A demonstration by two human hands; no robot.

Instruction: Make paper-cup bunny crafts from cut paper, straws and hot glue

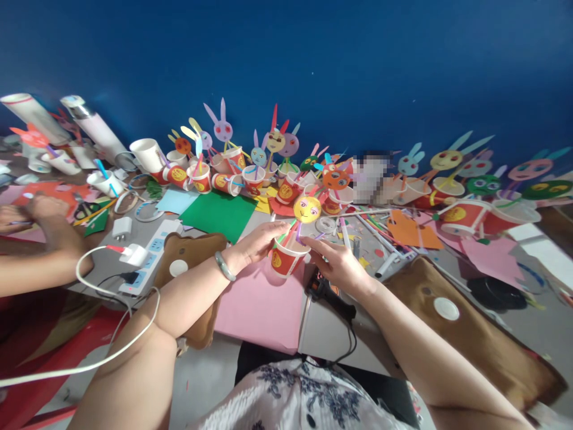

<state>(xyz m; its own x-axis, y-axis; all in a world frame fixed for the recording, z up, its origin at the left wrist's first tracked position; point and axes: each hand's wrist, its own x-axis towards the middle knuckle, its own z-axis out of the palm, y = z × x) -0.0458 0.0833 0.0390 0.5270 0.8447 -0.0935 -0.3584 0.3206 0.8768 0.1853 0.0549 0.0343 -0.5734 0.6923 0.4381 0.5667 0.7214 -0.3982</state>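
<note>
A red and white paper cup [286, 260] is held above a pink sheet [262, 304]. Out of it rises a yellow paper face [307, 209] with red ears, on green and purple sticks. My left hand [262, 242], with a bangle at the wrist, grips the cup's left rim between thumb and fingers. At the right, my right hand [338, 263] has its fingers closed at the purple stick near the cup's rim. Just under my right hand lies a black glue gun [333, 298] with its cord running toward the table edge.
Behind stand several cups with paper rabbit faces [222, 130]. A green sheet [219, 214], a power strip [150, 257] and a brown pouch [190, 251] lie left. Another brown pouch [474, 322] and orange paper [409, 230] are right. Another person's arms [49, 257] rest at far left.
</note>
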